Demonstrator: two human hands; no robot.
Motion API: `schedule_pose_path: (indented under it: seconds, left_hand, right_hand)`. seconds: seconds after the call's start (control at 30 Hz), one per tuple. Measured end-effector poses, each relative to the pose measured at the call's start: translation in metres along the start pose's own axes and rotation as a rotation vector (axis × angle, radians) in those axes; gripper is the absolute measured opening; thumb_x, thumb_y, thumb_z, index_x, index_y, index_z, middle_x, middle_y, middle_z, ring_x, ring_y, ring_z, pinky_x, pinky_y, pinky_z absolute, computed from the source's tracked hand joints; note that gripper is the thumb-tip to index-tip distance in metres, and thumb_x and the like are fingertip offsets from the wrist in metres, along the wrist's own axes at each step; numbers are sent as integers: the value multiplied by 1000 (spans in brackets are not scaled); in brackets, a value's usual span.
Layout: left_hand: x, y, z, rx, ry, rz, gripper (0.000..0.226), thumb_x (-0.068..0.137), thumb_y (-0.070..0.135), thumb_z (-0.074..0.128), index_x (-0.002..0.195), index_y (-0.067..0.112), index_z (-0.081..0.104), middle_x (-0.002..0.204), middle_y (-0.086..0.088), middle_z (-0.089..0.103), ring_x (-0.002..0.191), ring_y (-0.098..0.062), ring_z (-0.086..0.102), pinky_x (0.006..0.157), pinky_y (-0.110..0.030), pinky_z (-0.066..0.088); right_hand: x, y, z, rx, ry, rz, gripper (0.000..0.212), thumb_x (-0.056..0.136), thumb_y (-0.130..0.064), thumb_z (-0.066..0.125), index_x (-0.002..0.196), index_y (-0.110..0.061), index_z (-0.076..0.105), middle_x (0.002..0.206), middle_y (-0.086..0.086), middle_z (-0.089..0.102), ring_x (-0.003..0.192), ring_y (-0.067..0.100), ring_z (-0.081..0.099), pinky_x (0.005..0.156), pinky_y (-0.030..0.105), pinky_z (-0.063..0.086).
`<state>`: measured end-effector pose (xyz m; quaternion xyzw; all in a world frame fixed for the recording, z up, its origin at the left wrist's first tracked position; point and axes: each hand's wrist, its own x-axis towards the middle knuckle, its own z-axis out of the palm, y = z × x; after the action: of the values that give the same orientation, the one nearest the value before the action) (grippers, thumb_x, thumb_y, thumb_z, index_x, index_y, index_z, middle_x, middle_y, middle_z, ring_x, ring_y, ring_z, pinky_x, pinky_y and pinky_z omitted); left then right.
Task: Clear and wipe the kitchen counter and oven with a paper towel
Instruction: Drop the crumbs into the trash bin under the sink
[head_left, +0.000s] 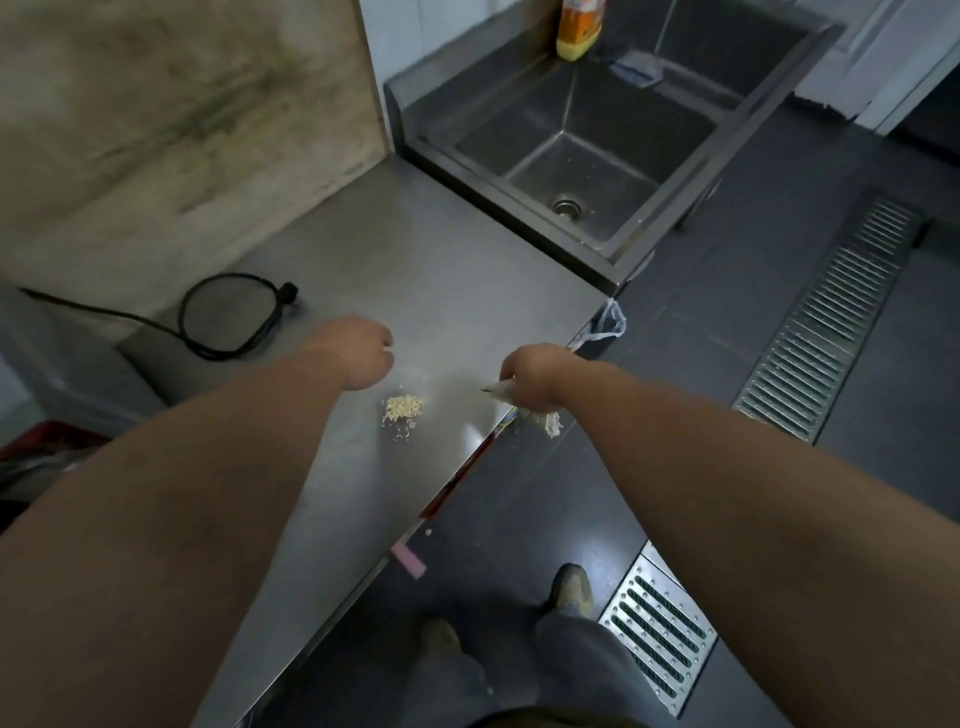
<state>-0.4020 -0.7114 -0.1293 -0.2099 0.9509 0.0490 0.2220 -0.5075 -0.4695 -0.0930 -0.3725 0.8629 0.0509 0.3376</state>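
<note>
A small pile of pale noodle crumbs (401, 409) lies on the steel counter (415, 270) near its front edge. My left hand (363, 353) hovers just above and behind the crumbs, fingers curled, with nothing visible in it. My right hand (535, 376) is at the counter's edge, closed on a crumpled white paper towel (498, 388). More crumbs (550, 422) hang or fall just below that hand, beyond the edge.
A coiled black power cord (228, 317) lies at the counter's back left. A stained board (171, 104) leans behind it. A steel sink (582, 171) with a yellow bottle (579, 28) is at the far right. Floor drain grates (831, 322) run along the dark floor.
</note>
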Motion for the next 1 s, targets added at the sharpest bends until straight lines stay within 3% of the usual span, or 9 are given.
schedule_pose_path:
  seconds: [0.1,0.2,0.3,0.43,0.57,0.7,0.8,0.9,1.0]
  left_hand:
    - [-13,28,-4,29,-29,0,43,95,41,48,136,30,56,145,-5,52,131,-27,49,108,-35,40]
    - [-25,65,1,5,-93,38,44,95,38,48,138,28,55,144,-4,53,130,-27,50,107,-36,41]
    - [-26,110,3,2,-158,98,46,96,39,46,141,30,51,144,-1,53,129,-25,49,103,-37,41]
    - [-19,177,-8,-18,-160,174,49,93,40,50,142,31,49,144,-3,52,129,-27,49,103,-40,43]
    - [-11,242,-23,-31,-128,243,49,89,38,55,138,32,51,137,-5,57,120,-28,54,88,-36,44]
    - [-1,285,-30,-16,-179,257,50,87,38,58,136,29,53,132,-5,59,115,-28,56,81,-34,42]
    - [7,309,-33,0,-180,240,56,88,40,58,142,29,48,140,-5,55,123,-28,53,90,-36,45]
    - [13,330,-30,5,-234,261,66,86,43,58,148,33,40,151,-3,45,133,-26,47,103,-38,42]
    - [24,345,-31,15,-290,269,69,84,42,58,150,34,37,152,-3,44,132,-27,47,101,-38,44]
  right_hand:
    - [-14,21,-6,-59,-27,38,27,98,-25,50,111,-10,69,109,11,69,99,28,64,83,33,53]
    - [-28,49,-8,-86,-51,83,28,95,-23,52,111,-8,69,111,13,68,99,29,64,88,36,53]
    - [-38,83,-11,-124,-61,123,18,91,-22,57,99,-7,65,110,13,67,92,29,61,87,37,53]
    - [-47,120,-22,-167,-88,164,30,92,-20,59,118,-6,64,121,14,62,99,28,58,88,36,50]
    - [-50,154,-32,-127,-46,175,38,96,-22,55,131,-6,57,135,14,54,124,31,51,96,37,44]
    - [-55,190,-35,-76,-18,188,36,92,-23,62,125,-7,61,124,11,61,112,29,58,84,34,47]
    - [-58,224,-34,-6,13,245,42,88,-24,65,125,-6,57,120,14,61,109,33,60,83,38,53]
    - [-62,254,-28,60,-4,291,24,89,-28,63,107,-12,58,112,12,61,98,31,59,76,37,51]
    - [-60,276,-23,134,39,366,14,88,-24,61,83,-13,54,89,6,60,81,26,58,68,33,47]
